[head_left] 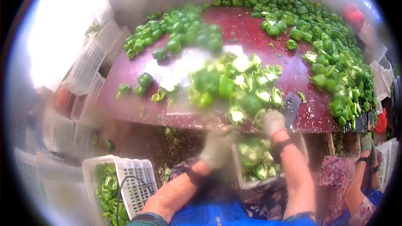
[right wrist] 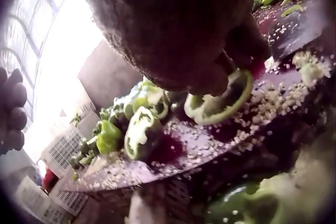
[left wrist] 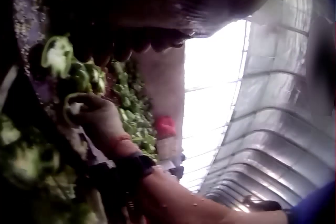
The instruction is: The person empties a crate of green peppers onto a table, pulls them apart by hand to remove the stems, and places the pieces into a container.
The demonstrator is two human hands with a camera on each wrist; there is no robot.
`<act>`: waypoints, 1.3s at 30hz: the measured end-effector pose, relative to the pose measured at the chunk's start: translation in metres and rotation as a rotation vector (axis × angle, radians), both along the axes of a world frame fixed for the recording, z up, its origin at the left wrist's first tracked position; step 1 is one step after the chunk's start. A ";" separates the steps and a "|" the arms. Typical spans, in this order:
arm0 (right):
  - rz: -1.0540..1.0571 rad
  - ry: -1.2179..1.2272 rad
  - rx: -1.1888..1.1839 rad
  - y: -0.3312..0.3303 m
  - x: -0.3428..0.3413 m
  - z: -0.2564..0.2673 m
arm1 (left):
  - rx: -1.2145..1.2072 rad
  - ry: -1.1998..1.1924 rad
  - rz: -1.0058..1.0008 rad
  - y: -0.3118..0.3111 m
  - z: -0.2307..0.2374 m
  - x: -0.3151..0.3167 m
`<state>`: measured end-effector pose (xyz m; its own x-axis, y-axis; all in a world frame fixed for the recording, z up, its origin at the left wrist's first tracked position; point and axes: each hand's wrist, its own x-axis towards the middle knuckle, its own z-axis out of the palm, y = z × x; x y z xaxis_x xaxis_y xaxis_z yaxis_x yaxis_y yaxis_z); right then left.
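Before the counter point(head_left: 234, 21), at left, stands a crate point(head_left: 134, 175) of peppers point(head_left: 108, 188); next comes the left hand point(head_left: 217, 146), its grip impossible to tell; then the right hand point(head_left: 275, 123), fingers pinching a pepper half point(right wrist: 207, 112) by the counter's edge, near a tub point(head_left: 238, 165).

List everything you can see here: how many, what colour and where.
Table: one, dark red, centre
Whole peppers: many, green, mostly table's far and right sides
Cut peppers: many, green, table's near middle
Held pepper piece: one, green, right hand
Seeds: many, pale, near table's edge
Filled crates: at least two, white, lower left and below table
Stacked crates: several, white, left
Another worker: one, blue and pink clothes, lower right
Left hand: one, pale glove, by table's edge
Right hand: one, pale glove, table's edge
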<state>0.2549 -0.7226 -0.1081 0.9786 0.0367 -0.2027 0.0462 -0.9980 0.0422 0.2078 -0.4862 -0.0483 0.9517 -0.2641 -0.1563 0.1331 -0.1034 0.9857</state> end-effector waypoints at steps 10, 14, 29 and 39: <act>-0.158 0.129 -0.099 0.023 0.024 -0.008 | 0.014 0.143 -0.088 -0.042 -0.026 0.037; -0.409 0.055 0.264 -0.002 0.016 -0.032 | 0.028 -0.048 -0.099 -0.041 -0.083 0.043; -0.103 -0.300 0.428 0.053 -0.090 0.064 | -0.054 -0.040 -0.324 -0.058 -0.059 0.023; -0.195 -0.223 0.466 0.033 -0.084 0.040 | 0.084 -0.172 -0.350 -0.087 -0.044 0.019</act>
